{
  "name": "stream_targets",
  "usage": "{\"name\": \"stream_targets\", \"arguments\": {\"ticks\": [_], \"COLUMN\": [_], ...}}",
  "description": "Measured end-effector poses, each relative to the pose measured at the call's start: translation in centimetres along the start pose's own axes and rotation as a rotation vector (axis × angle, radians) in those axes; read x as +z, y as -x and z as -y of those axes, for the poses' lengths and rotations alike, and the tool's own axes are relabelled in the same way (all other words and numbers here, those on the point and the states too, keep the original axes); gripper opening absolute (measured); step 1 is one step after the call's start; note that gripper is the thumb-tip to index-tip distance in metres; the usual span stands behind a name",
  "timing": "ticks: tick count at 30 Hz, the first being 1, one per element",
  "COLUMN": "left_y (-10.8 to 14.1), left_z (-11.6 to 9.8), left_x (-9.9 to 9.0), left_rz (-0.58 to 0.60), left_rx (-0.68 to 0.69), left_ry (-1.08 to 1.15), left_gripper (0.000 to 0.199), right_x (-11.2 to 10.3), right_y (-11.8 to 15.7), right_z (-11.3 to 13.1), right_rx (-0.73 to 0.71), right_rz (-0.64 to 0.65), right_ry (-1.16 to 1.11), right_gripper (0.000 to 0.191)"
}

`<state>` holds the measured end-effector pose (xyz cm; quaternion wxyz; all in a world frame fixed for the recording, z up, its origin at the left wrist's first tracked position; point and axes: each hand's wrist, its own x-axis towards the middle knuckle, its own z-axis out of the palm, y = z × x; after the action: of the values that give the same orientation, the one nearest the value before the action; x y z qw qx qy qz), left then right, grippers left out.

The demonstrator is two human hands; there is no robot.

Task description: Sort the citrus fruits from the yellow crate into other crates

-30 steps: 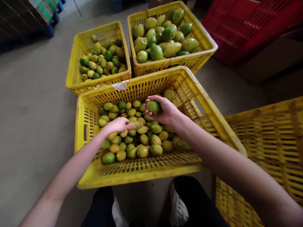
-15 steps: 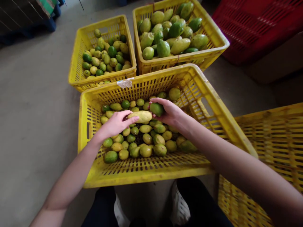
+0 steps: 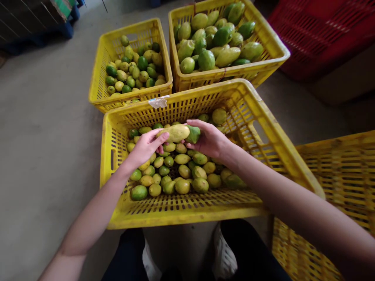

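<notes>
My left hand (image 3: pixel 149 145) is closed around a long pale-yellow lemon (image 3: pixel 176 133), its thumb lying along the near side. My right hand (image 3: pixel 209 137) grips a green lemon (image 3: pixel 193 134), fingers curled about it. The two fruits meet, or overlap in view, end to end between my hands. Both hands are above the near yellow crate (image 3: pixel 187 220), whose bottom holds many loose yellow and green lemons (image 3: pixel 182 186). The far tips of my right fingers are partly hidden behind the fruit.
Beyond the near crate stand a yellow crate (image 3: pixel 95 84) of small lemons and another yellow crate (image 3: pixel 202 82) of larger ones. A further yellow crate (image 3: pixel 336 175) is at the right. Red crates (image 3: pixel 319 35) stand at the back right, a blue pallet (image 3: pixel 66 29) at the back left.
Both hands have risen slightly away from me, bringing the two fruits together. The green lemon has turned in my right hand. The view has shifted a little, moving the crates rightward.
</notes>
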<state>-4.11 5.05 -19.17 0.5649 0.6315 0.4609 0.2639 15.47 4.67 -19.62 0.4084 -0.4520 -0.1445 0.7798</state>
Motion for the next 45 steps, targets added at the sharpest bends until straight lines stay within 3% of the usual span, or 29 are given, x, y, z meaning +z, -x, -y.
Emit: {"name": "stream_targets", "arguments": {"ticks": [5,10,16,23,29,34,40,45], "left_y": [0.4,0.7,0.5,0.6,0.6,0.6,0.3,0.1], "left_z": [-0.2,0.0,0.3,-0.1,-0.2,0.1,0.5,-0.1], "left_x": [0.5,1.0,1.2,1.0,0.9,1.0,1.6,1.9], "left_rz": [0.005,0.067,0.012,-0.074,-0.070,-0.063,-0.030,-0.117], "left_rx": [0.019,0.009,0.088,0.142,0.141,0.055,-0.101,-0.250], "left_ry": [0.056,0.080,0.046,0.036,0.059,0.104,0.452,0.738], "left_gripper": [0.052,0.064,0.052,0.056,0.056,0.047,0.052,0.041], "right_x": [0.3,0.2,0.2,0.2,0.0,-0.2,-0.1,-0.4], "right_y": [0.6,0.4,0.3,0.5,0.2,-0.1,-0.2,-0.6], "right_z": [0.3,0.2,0.3,0.2,0.2,0.2,-0.1,-0.3], "right_rx": [-0.079,-0.068,-0.059,-0.096,-0.061,-0.049,-0.101,-0.099], "right_rz": [0.011,0.006,-0.005,0.023,-0.011,-0.114,-0.016,0.098], "right_ry": [-0.041,-0.067,-0.075,-0.071,-0.056,-0.043,0.011,0.029], "right_gripper": [0.007,0.005,0.004,0.008,0.003,0.008,0.009,0.016]}}
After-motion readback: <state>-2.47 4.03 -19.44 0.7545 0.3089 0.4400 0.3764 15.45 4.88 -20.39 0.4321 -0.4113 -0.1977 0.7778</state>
